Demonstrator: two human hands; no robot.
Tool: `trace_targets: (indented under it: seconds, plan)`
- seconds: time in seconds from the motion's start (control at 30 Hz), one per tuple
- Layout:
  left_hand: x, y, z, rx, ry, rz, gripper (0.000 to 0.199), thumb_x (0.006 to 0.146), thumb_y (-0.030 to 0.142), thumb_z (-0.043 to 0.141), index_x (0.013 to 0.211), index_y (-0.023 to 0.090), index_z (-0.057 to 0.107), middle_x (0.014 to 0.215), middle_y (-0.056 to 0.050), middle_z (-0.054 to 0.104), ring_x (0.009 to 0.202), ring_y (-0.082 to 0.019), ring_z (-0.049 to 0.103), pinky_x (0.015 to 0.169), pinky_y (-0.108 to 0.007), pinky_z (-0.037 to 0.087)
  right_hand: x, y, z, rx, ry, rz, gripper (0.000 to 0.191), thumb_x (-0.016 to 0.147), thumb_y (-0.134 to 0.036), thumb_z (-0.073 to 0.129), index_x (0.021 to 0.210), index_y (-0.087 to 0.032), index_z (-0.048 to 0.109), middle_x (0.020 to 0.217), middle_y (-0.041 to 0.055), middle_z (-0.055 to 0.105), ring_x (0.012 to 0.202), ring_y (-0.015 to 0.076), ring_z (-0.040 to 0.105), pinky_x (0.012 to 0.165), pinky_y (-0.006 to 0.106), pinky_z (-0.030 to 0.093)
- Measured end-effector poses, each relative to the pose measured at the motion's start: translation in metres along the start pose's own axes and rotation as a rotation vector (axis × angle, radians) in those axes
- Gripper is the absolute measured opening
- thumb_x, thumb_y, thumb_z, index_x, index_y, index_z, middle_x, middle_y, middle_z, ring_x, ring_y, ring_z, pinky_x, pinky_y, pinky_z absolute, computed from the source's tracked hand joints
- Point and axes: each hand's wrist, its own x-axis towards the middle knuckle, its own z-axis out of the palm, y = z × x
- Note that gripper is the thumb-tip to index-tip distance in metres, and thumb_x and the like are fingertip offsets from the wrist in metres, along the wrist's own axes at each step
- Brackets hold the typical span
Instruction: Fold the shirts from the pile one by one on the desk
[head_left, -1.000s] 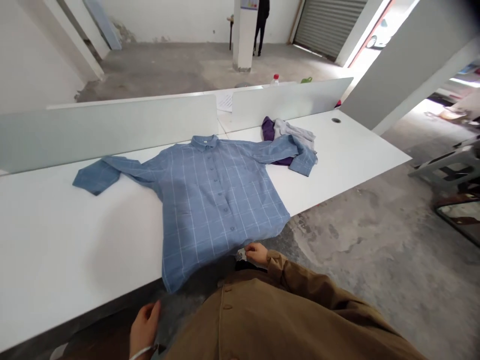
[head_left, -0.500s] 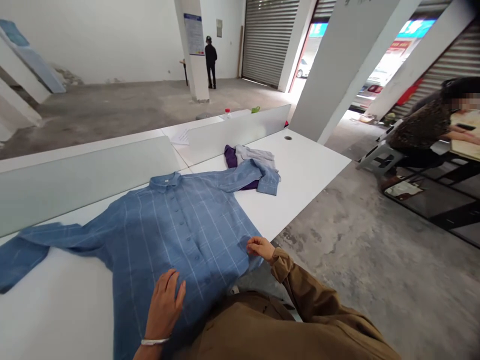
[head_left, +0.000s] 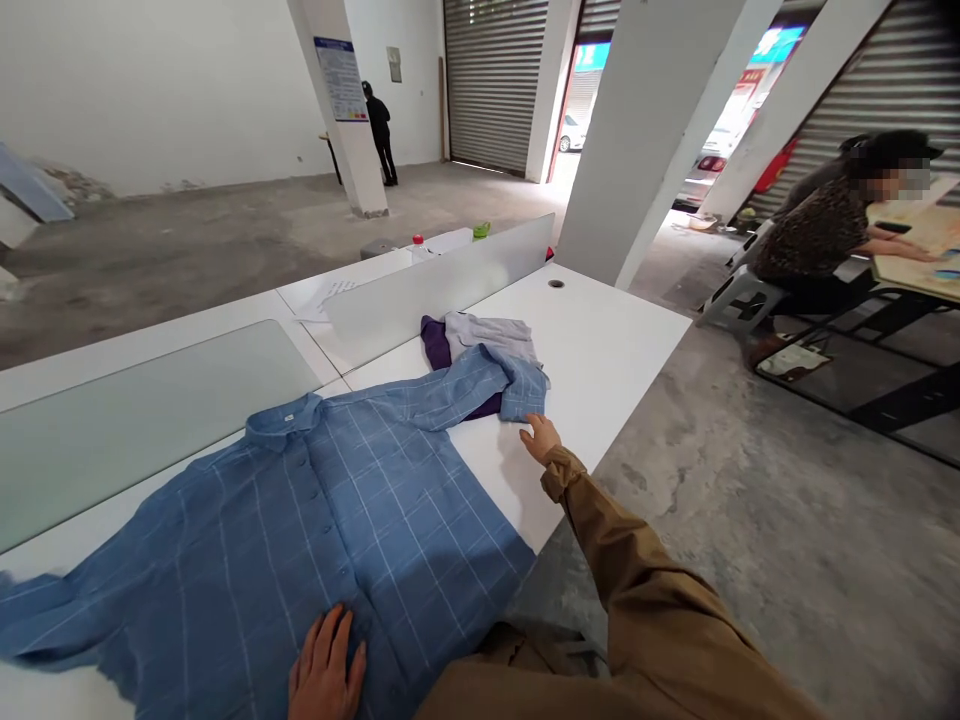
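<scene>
Lightly, left hand (head_left: 327, 665) on shirt (head_left: 360, 530), right (head_left: 541, 438) near cuff (head_left: 525, 392)

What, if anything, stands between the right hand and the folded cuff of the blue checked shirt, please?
Nothing visible does. The right hand is over the white table top, fingertips at the lower edge of the cuff of the blue checked shirt; I cannot tell whether they touch.
</scene>
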Motion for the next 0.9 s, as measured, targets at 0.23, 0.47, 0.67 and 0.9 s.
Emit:
trace_targets:
  seconds: [0.23,0.47,0.67,0.9]
  plan:
    - [0.003,0.009,-0.002,0.039,-0.071,-0.119,0.047,0.080,0.038,0.026,0.110,0.017,0.056,0.122,-0.009,0.051,0.118,-0.027,0.039,0.089,-0.046,0.039,0.053,0.007,0.011,-0.344,-0.070,-0.004,0.044,0.075,-0.013,0.044,0.119,-0.017,0.045,0.133,0.0105,0.032,0.120,0.0267,0.027,0.092,0.041,0.033]
    - [0.006,0.021,-0.009,0.024,-0.085,-0.174,0.045,0.081,0.036,0.026,0.110,0.019,0.056,0.123,-0.008,0.049,0.120,-0.026,0.036,0.093,-0.046,0.035,0.068,0.009,0.011,-0.260,-0.086,0.031,0.021,0.079,-0.009,0.040,0.089,-0.014,0.057,0.110,0.0153,0.049,0.109,0.0241,0.039,0.088,0.038,0.034]
    - [0.004,0.017,-0.003,0.015,-0.071,-0.166,0.045,0.081,0.037,0.027,0.112,0.018,0.054,0.124,-0.008,0.049,0.120,-0.027,0.035,0.092,-0.047,0.035,0.093,-0.005,-0.051,-0.063,0.002,0.140,0.009,0.074,-0.013,0.047,0.069,-0.015,0.053,0.070,0.0062,0.052,0.075,0.0160,0.051,0.072,0.030,0.041]
    - [0.006,0.014,0.000,0.008,-0.034,-0.141,0.046,0.081,0.035,0.026,0.109,0.017,0.057,0.123,-0.008,0.050,0.119,-0.027,0.036,0.090,-0.047,0.037,0.105,-0.087,-0.157,0.288,0.300,0.111,0.017,0.079,-0.021,0.035,0.083,-0.014,0.050,0.073,0.0022,0.050,0.061,0.0083,0.047,0.055,0.023,0.047]
